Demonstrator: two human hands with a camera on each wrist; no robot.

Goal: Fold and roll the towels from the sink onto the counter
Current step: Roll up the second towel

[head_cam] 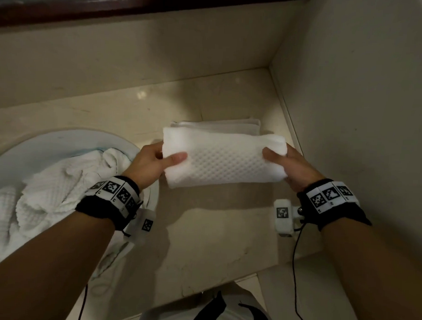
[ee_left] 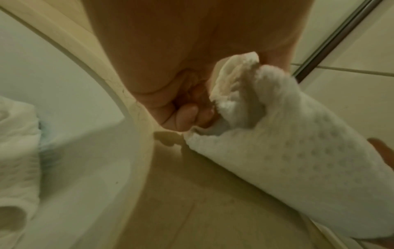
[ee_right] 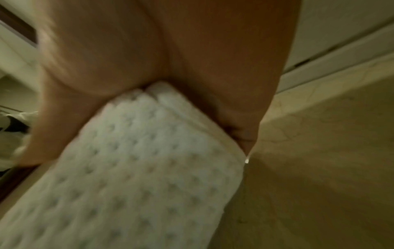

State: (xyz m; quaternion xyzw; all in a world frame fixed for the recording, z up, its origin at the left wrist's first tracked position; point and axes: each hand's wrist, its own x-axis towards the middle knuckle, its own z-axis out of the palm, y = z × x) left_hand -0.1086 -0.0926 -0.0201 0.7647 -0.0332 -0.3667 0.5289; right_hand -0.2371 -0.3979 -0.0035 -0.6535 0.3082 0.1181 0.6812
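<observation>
The beige polished stone bench fills the corner under the pale walls. On its left, the round white ceramic sink holds a loose heap of crumpled white waffle-textured towels, not yet folded. A flat folded white towel lies on the bench near the corner. Just in front of it, the rolled white waffle-weave towel is held above the bench at its two ends: the left hand and the right hand each have thumb and fingers clamped on one end. It looks soft, light and not slippery; it probably unrolls if the ends are released loosely.
</observation>
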